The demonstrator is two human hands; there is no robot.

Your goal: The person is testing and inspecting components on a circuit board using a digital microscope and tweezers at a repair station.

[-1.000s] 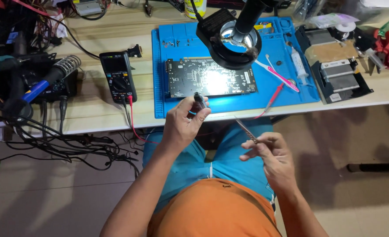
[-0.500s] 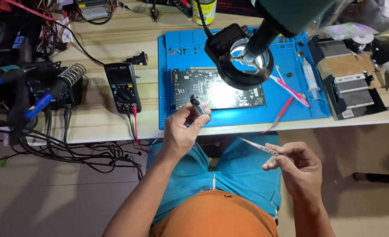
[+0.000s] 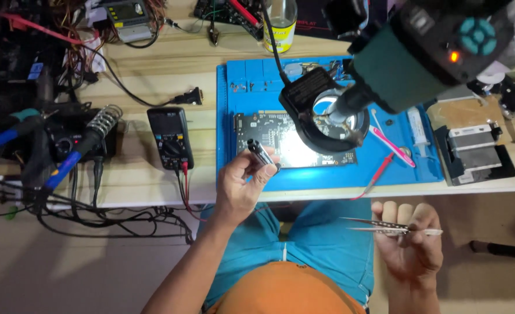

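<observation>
Tweezers (image 3: 385,227) lie across the fingers of the right hand (image 3: 408,244), which pinches them at their rear end so the twin points aim toward nine o'clock, over the lap and clear of the bench. The left hand (image 3: 240,186) grasps a small dark cylindrical tool (image 3: 262,155), its tip tilted toward ten o'clock, at the near edge of the blue work mat (image 3: 228,145). What kind of tool it is cannot be made out. At two o'clock from it, a circuit board (image 3: 263,131) lies on the mat, partly hidden by a black ring light (image 3: 304,110) and washed out by its glare. A dark microscope head (image 3: 426,52) blocks the mat's far right corner. At nine o'clock from the left hand sits a black multimeter (image 3: 170,136).
</observation>
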